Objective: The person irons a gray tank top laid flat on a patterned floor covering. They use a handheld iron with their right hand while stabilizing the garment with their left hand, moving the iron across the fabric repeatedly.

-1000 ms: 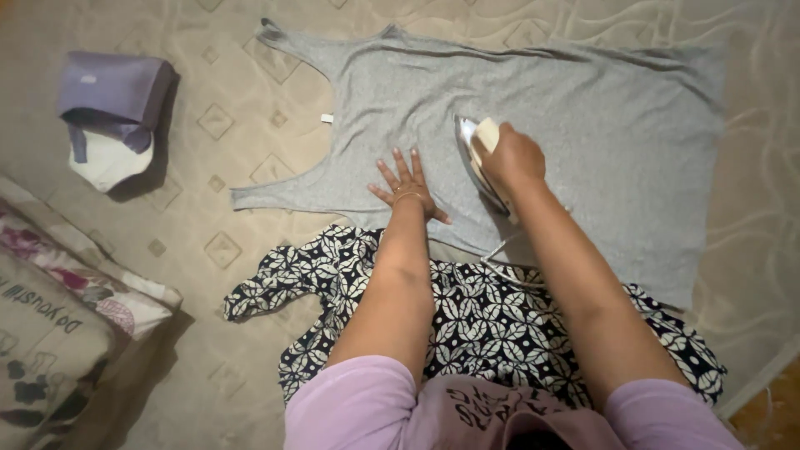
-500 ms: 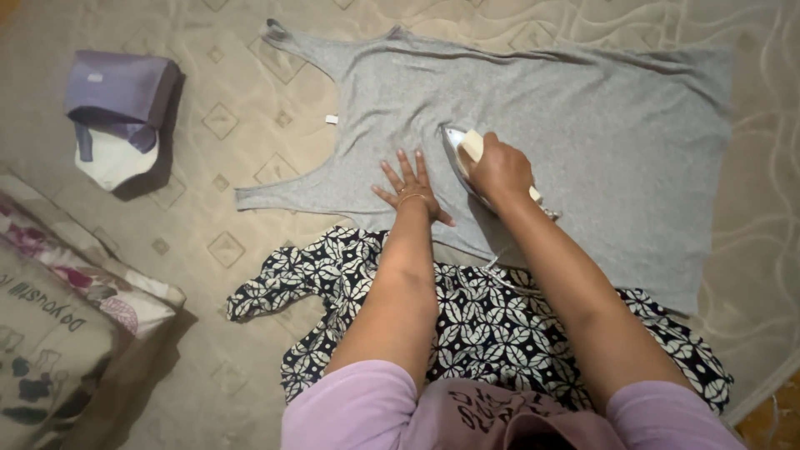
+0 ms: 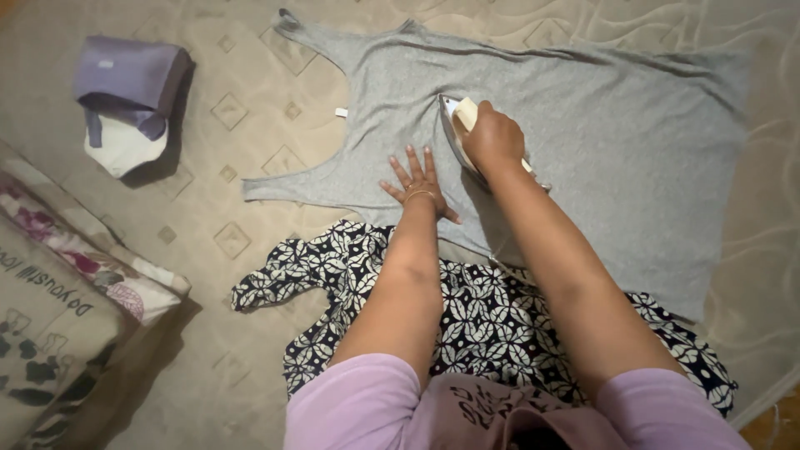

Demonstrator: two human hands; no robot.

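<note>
My right hand (image 3: 493,137) is clamped on the iron (image 3: 457,125), mid-chest on the grey top (image 3: 583,125). My left hand (image 3: 419,185) lies open, flattening fabric. I judge the hem side unpressed.

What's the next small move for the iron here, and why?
Probably slide the iron further toward the neckline. The right hand grips it, nose pointing that way, on the grey tank top, and the left hand lies flat on the fabric beside it.

A folded purple and white cloth (image 3: 127,100) lay on the beige patterned mat (image 3: 208,183), a black-and-white leaf-print garment (image 3: 492,321) spread nearer the viewer, and floral printed cushions (image 3: 58,292) sat at left.
</note>
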